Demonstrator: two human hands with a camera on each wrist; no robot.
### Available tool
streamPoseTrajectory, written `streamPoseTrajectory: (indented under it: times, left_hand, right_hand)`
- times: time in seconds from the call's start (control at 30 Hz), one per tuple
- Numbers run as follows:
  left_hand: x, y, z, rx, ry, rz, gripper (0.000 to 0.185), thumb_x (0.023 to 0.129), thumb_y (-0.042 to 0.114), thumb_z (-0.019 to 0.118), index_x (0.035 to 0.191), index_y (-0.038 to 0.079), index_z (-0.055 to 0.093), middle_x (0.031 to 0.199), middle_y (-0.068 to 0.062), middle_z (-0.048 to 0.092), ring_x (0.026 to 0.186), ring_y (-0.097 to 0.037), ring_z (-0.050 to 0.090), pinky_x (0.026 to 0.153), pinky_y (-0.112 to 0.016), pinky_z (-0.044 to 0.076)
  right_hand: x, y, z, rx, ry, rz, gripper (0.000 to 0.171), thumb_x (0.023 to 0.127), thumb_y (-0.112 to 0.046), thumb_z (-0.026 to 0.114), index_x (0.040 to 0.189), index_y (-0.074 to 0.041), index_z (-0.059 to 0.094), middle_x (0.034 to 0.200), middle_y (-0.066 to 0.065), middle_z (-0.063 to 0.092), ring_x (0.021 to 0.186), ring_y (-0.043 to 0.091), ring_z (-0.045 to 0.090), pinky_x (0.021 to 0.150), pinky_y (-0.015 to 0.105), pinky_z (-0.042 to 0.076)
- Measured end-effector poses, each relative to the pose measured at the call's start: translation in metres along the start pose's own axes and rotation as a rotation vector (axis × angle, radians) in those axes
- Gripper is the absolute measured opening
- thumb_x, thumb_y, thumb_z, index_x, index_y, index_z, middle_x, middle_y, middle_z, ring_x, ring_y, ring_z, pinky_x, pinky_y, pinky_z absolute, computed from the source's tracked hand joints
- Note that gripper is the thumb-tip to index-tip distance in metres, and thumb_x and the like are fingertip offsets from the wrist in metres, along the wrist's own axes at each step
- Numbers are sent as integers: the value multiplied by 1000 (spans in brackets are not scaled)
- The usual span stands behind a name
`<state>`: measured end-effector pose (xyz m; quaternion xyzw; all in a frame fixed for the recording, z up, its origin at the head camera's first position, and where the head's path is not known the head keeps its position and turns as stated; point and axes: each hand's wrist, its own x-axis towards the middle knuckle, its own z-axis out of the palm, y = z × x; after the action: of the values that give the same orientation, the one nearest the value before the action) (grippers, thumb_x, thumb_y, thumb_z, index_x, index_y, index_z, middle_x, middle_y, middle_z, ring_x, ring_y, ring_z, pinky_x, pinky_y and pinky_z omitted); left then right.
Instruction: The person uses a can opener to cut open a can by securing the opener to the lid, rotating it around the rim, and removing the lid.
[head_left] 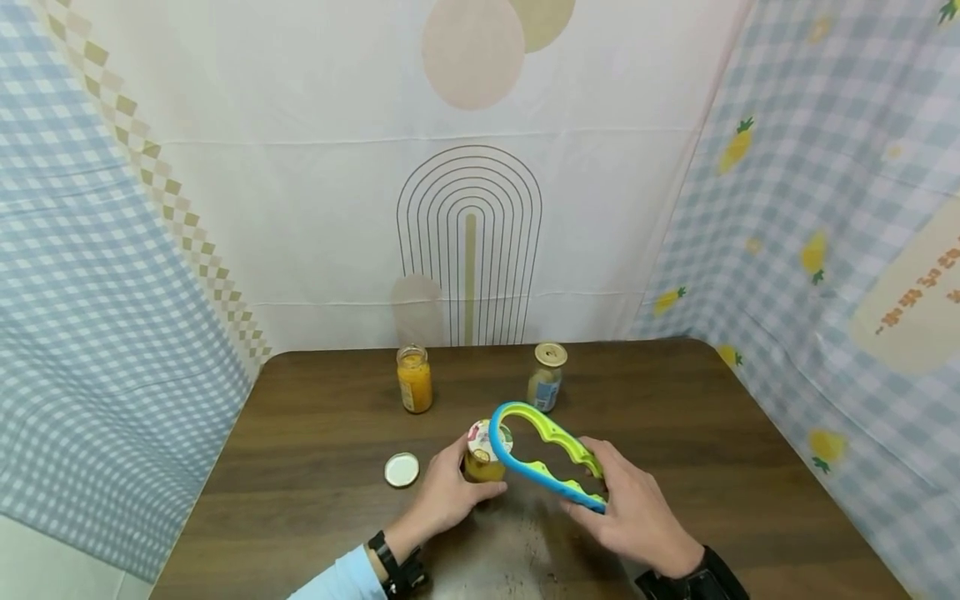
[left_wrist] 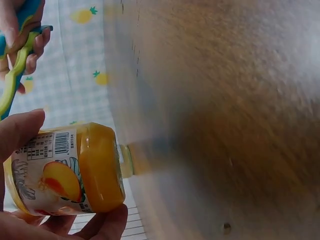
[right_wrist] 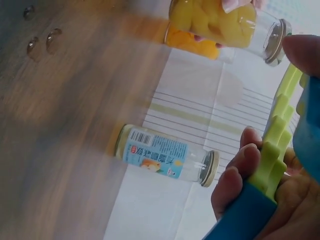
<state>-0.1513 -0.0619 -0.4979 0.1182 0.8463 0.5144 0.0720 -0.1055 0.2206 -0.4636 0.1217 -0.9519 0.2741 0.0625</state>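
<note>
My left hand (head_left: 448,492) grips a small glass jar of yellow peach pieces (head_left: 483,454) standing on the brown table (head_left: 315,467); the jar (left_wrist: 70,170) shows its label in the left wrist view. My right hand (head_left: 633,504) holds a blue and green jar opener (head_left: 543,454) by its handle. The opener's big loop sits at the jar's lid (head_left: 483,435). In the right wrist view my fingers (right_wrist: 235,180) curl round the opener (right_wrist: 272,165) and the jar (right_wrist: 220,22) is at the top.
An open jar of orange filling (head_left: 415,379) and a lidded jar with a blue label (head_left: 547,377) stand at the back of the table. A loose white lid (head_left: 402,469) lies left of my left hand. Cloth walls close in three sides.
</note>
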Motion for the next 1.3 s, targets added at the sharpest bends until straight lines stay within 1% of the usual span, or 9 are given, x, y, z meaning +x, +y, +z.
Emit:
streamPoseTrajectory:
  times: [0.27,0.47,0.6,0.77,1.07,1.13,1.2,1.27,1.3]
  left_hand:
    - [-2,3,10,-12,-18,67,65,87,29,91,142,13,62,133,-5,73,124,-26,69,102,-47,57]
    - [-6,7,18,-44,-30,55,74,86,30,91,150,13,58,143,-8,69,135,-31,64,112,-57,52]
    - [-6,10,22,-40,-13,70,77,85,27,92,152,12,57,145,-11,69,135,-34,64,112,-60,51]
    - [-5,11,25,-19,-8,73,77,85,23,92,152,10,57,147,-14,67,135,-37,64,111,-62,51]
    - [-6,8,31,0,3,148,66,85,17,91,144,19,62,138,-5,70,128,-27,68,108,-54,56]
    - [-8,9,32,13,5,164,66,85,16,91,144,19,62,134,-3,71,125,-26,69,106,-51,57]
    - [-9,9,33,20,7,168,66,84,14,91,143,19,63,132,-2,72,123,-25,69,104,-48,57]
    - [-9,9,35,23,7,170,66,84,15,91,144,20,62,132,-2,72,123,-24,69,103,-47,58]
    - [-9,9,35,23,6,173,66,85,14,90,144,20,62,133,-2,71,123,-24,69,103,-46,58]
  right_hand:
    - [13,-15,3,14,-26,-79,81,85,-48,87,152,-22,49,126,-11,64,93,2,60,72,21,51]
    - [20,-25,4,24,-51,-130,81,89,-56,80,155,-23,47,127,-12,63,95,4,60,70,20,50]
    - [21,-27,3,21,-76,-136,73,100,-58,66,160,-23,45,124,-9,63,90,3,58,65,20,45]
    - [23,-28,0,10,-77,-116,56,112,-46,52,163,-26,44,110,-8,60,72,-1,49,58,19,36]
    - [30,-30,-6,-70,-142,-139,72,105,-43,61,169,-32,32,91,-7,50,61,1,35,58,20,29]
    - [31,-30,-7,-85,-177,-128,76,102,-42,62,170,-32,29,98,-7,56,64,2,45,60,21,34]
    - [32,-30,-8,-79,-214,-120,79,102,-46,61,171,-31,25,120,0,67,77,9,64,68,27,48]
    - [33,-29,-8,-61,-246,-115,82,104,-53,58,173,-30,18,146,15,64,105,28,75,82,43,60]
    - [33,-28,-8,-54,-255,-116,84,105,-56,56,173,-29,15,155,22,57,118,38,73,89,52,61]
